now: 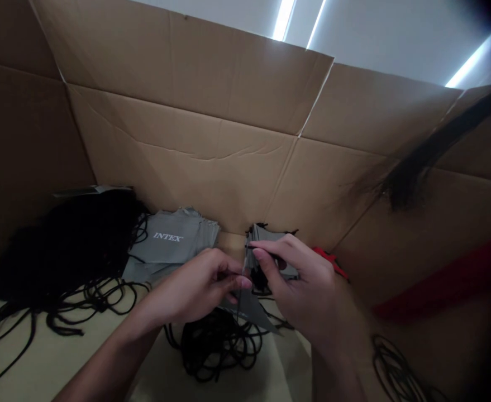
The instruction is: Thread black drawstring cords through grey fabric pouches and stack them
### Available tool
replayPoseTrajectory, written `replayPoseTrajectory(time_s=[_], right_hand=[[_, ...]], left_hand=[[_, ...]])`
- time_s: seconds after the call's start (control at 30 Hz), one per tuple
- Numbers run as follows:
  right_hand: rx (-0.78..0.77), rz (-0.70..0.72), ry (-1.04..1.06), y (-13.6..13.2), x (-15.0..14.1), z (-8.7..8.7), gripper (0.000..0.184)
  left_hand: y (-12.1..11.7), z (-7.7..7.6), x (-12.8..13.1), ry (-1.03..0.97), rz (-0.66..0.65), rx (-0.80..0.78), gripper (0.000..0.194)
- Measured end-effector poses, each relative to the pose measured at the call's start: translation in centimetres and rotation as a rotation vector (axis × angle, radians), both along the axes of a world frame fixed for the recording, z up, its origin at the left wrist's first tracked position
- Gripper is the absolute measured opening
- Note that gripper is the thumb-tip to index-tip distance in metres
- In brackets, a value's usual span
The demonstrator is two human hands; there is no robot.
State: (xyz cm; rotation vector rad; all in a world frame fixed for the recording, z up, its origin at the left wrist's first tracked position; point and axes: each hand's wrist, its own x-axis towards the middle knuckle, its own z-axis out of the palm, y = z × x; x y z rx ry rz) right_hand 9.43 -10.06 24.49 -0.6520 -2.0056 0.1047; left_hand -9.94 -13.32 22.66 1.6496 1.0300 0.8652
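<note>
Cord, one strand [242, 279] — pinched by left grip [199, 290]; grey fabric stack [266, 234] — pinched by right grip [308, 290].

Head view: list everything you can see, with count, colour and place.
Cardboard flaps: several, tan, across the back and sides.
Fabric stack printed INTEX: one, grey, left of the hands.
Fabric bundle: one, grey with black cord ends, in the right hand.
Triangular fabric piece: one, grey, below the hands.
Cord heap: one, black, far left.
Cord coils: two, black, below the hands and lower right.
Red items: two, red, right of the right hand.
Blurred strands: one tuft, dark, upper right.
Ceiling light strips: three, white, top.
Left hand: one, pinching a thin dark cord.
Right hand: one, gripping the bundle.
</note>
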Motion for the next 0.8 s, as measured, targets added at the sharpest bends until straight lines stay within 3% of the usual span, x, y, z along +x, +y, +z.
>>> replayPoseTrajectory(time_s=[0.8], right_hand=[[-0.137, 0.081, 0.092, -0.01, -0.29, -0.41, 0.014]], left_hand=[[-0.26, -0.2, 0.28, 0.015, 0.002, 0.135, 0.033]])
